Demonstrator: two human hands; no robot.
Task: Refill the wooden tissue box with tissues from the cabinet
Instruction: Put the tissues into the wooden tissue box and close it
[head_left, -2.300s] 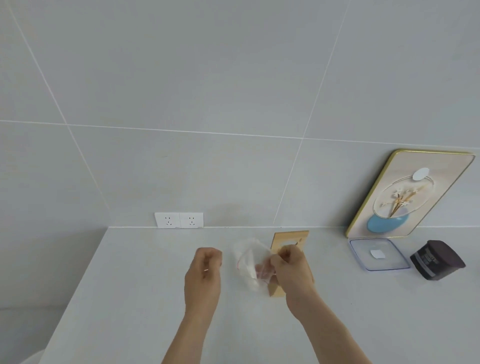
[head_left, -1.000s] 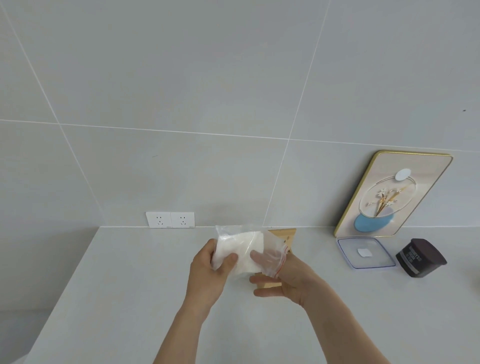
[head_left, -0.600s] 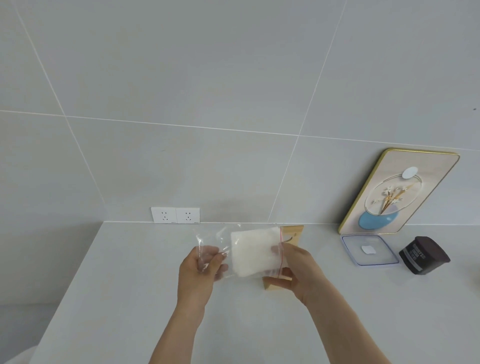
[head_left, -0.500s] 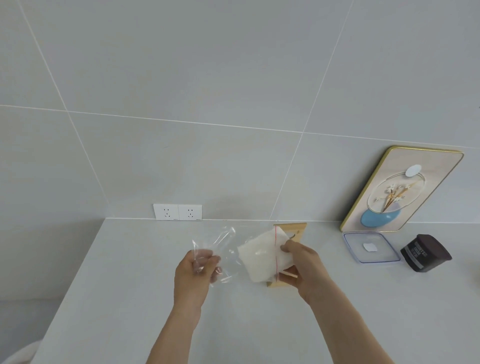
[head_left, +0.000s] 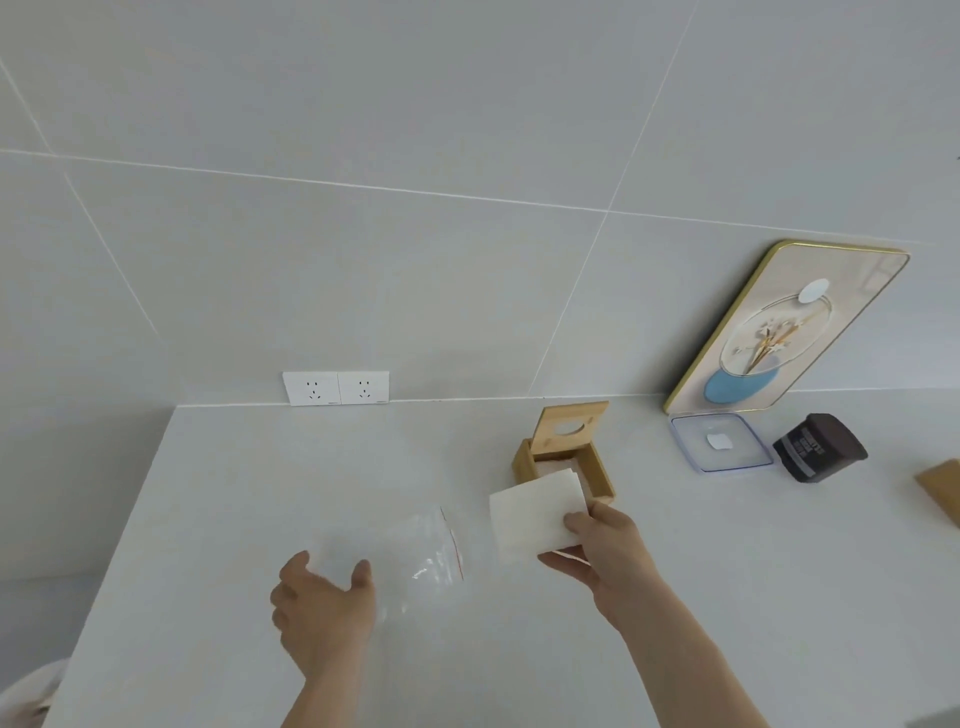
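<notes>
The wooden tissue box (head_left: 602, 475) stands on the white counter with its lid (head_left: 571, 427) tipped up at the back. My right hand (head_left: 605, 548) holds a white stack of tissues (head_left: 535, 512) just in front of the box, pinched at its right edge. A clear plastic bag (head_left: 423, 545) with a red seal line lies on the counter between my hands. My left hand (head_left: 322, 610) hovers at the bag's left end, fingers spread and holding nothing.
A gold-framed picture (head_left: 789, 327) leans on the tiled wall at the right. Below it lie a clear lid (head_left: 719, 441) and a dark container (head_left: 818, 447). A wooden piece (head_left: 943, 491) shows at the right edge. Wall sockets (head_left: 336, 387) sit at the counter's back.
My right hand has pulled the tissue stack out of the bag. My left hand has let the empty bag drop onto the counter and opened. The box is now in full view.
</notes>
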